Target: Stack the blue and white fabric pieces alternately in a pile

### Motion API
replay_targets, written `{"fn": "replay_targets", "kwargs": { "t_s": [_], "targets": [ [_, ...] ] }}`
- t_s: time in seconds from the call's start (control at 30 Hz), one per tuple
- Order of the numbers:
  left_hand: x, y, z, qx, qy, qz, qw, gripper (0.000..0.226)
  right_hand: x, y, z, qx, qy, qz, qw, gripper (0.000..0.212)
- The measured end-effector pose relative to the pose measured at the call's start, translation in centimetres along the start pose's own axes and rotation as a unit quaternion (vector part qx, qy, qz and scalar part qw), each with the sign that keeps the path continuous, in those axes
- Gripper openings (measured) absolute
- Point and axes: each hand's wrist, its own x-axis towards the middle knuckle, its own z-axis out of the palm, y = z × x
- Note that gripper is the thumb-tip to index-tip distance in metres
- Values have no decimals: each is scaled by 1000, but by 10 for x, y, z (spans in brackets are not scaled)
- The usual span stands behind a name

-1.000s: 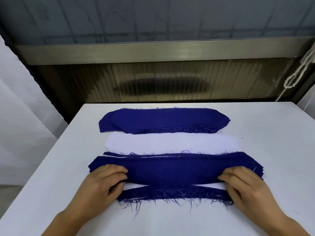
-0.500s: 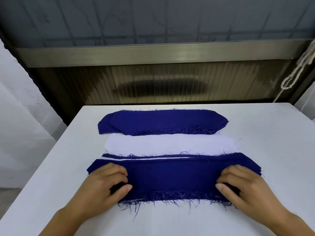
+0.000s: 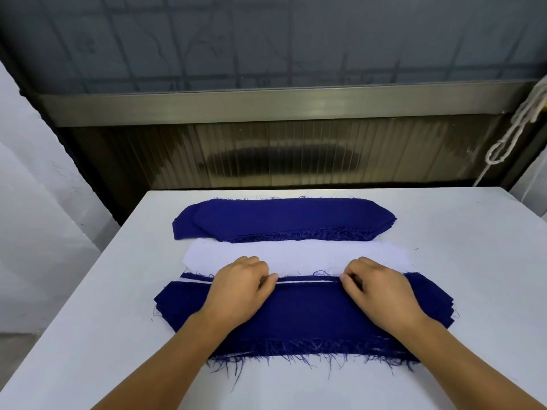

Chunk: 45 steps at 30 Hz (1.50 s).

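Both my hands sit on the far edge of the near pile of dark blue and white cloth strips (image 3: 302, 315), low in the middle of the frame. My left hand (image 3: 241, 287) has its fingers curled and pinches that edge. My right hand (image 3: 380, 288) pinches it too. A dark blue strip lies on top, and thin white lines peek out at the far edge, so I think some layers are done. Above my hands lies a flat pile of white cloth pieces (image 3: 296, 255), and higher up a pile of dark blue cloth pieces (image 3: 284, 218), so more must be stacked. My arms reach up from the bottom over the white tabletop (image 3: 473, 261).
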Motion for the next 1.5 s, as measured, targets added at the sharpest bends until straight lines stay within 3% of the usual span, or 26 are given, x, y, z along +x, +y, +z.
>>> {"fn": "replay_targets", "kwargs": {
  "t_s": [0.23,0.37,0.4,0.53,0.63,0.93,1.2,1.5],
  "targets": [
    [4,-32,-6,61,18,-30,997,42,11,30,-10,-76,-17,46,996,16],
    [33,-38,-5,42,26,-58,997,10,42,25,-10,-43,29,38,998,6],
    [42,-37,-4,43,26,-58,997,12,52,23,-8,-31,38,28,998,4],
    [74,-35,7,43,8,-67,997,44,88,14,1,-15,41,12,999,29],
    [80,-38,18,24,-16,-91,995,49,99,15,10,3,26,21,999,42],
    [76,-43,32,38,39,-84,995,30,100,24,24,-21,79,1,997,28],
    [77,-39,26,76,28,-113,990,22,100,22,25,-14,112,25,993,20],
    [77,-39,28,24,54,-124,991,17,100,20,24,-11,113,38,993,15]
  ]
}}
